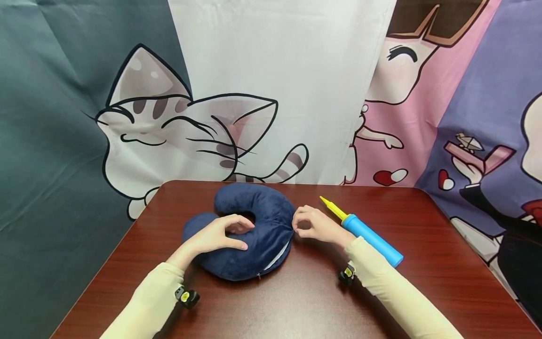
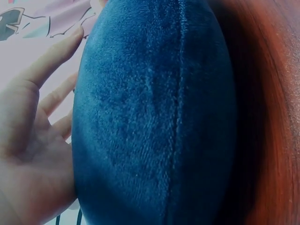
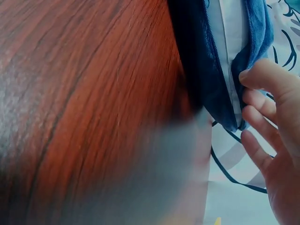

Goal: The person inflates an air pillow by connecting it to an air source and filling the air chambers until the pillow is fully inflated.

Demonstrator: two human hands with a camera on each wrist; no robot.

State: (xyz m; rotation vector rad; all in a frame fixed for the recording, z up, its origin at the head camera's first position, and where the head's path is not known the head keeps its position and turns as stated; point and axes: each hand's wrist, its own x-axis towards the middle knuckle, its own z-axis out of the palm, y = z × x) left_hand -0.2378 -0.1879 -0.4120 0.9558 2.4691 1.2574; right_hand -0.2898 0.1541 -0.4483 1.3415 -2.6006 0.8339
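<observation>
A navy plush U-shaped neck pillow [image 1: 262,245] lies on the table, its zipper partly unzipped along the near right side. White lining [image 3: 229,28] shows between the two zipper rows in the right wrist view. My left hand [image 1: 220,234] rests over the pillow's left arm, thumb and fingers spread apart. The left wrist view shows that hand [image 2: 33,145] beside the plush side. With my right hand [image 1: 311,223] I pinch the fabric at the pillow's right edge, by the far end of the opening. Thumb and fingertips [image 3: 251,79] meet on the cover there.
A blue hand pump [image 1: 372,239] with a yellow nozzle [image 1: 333,207] lies right of the pillow, partly behind the right forearm. The brown wooden table [image 1: 271,310] ends at a cartoon-printed cloth backdrop [image 1: 288,56]. Each wrist wears a small black camera.
</observation>
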